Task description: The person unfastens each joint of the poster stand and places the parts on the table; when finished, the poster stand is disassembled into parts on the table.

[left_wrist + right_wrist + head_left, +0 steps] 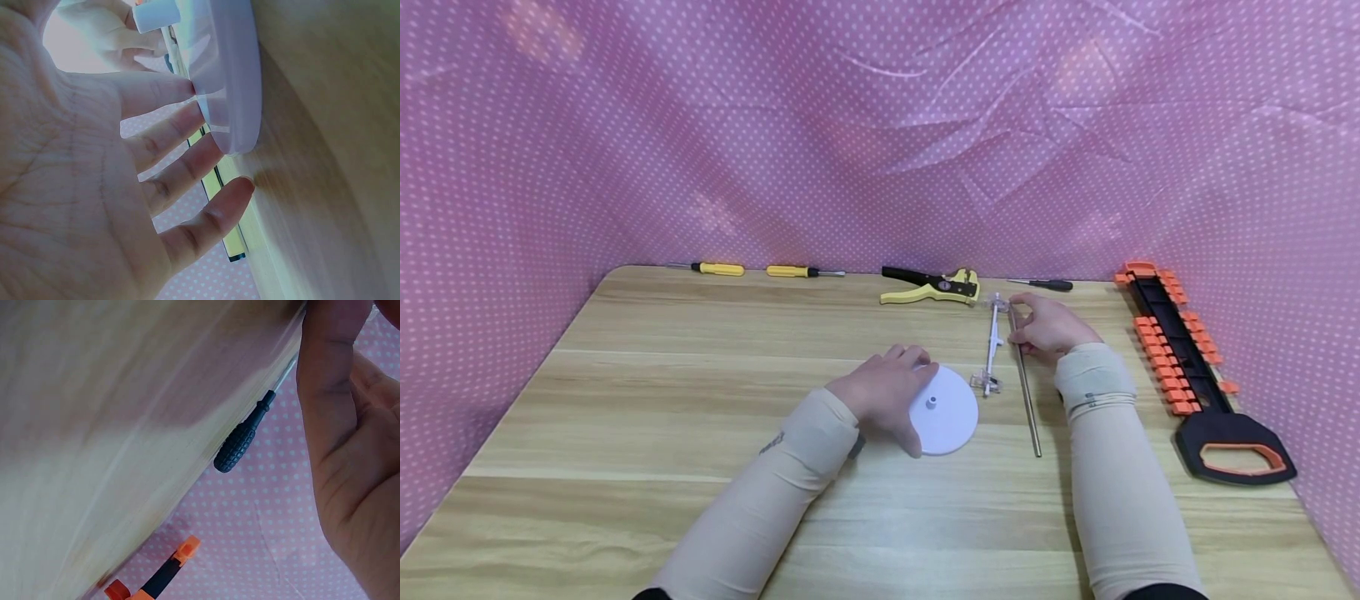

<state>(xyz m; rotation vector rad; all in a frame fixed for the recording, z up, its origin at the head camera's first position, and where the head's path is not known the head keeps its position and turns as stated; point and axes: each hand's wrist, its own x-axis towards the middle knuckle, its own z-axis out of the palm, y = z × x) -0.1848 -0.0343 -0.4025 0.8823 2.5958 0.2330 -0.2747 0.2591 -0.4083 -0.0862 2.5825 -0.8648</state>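
A flat white disc [953, 412] with a small raised stub near its middle is gripped at its left edge by my left hand [886, 392]. In the left wrist view, fingertips [189, 89] meet the disc's rim [245, 75]. My right hand [1051, 325] pinches the far end of a thin metal rod [1027, 392], which points toward me over the table. Left of the rod lies a white stick-like part [993, 342] with a clear plastic piece [987, 382] at its near end and another at its far end. In the right wrist view, the right fingertips are mostly out of frame.
Yellow-and-black wire strippers [932, 286] lie at the back, with two yellow-handled screwdrivers [721, 269] farther left. A black screwdriver [1051, 285] sits beyond the right hand. On the right is a black-and-orange rack with a handle [1234, 446]. Pink dotted cloth [880, 150] surrounds the wooden table.
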